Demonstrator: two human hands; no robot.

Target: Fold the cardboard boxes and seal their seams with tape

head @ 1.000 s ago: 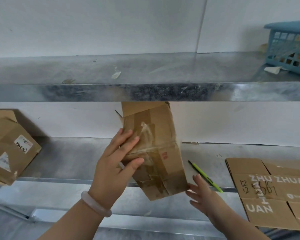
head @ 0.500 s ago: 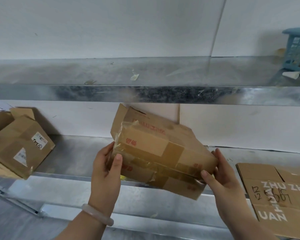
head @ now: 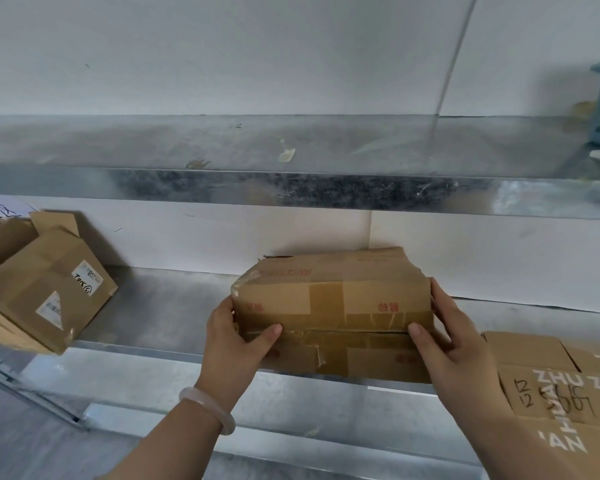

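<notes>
On the lower shelf (head: 160, 306), front edge, centre: 1 cardboard box (head: 329, 292). It stood on end 1 second ago; it is now level with its split seam facing you, likely ready for tape. 2 hands: your left hand (head: 232, 344) and right hand (head: 454, 344) each grip 1 end, thumbs pressed beside the seam.

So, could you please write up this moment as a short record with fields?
held item: cardboard box, old tape on it
left hand: grips the box's left end, thumb on the front
right hand: grips the box's right end, thumb on the front
seam: faces the person, dark gap along its right part
place: front edge of the lower metal shelf
left of it: taped box with labels
right of it: flattened cardboard with white lettering
</notes>
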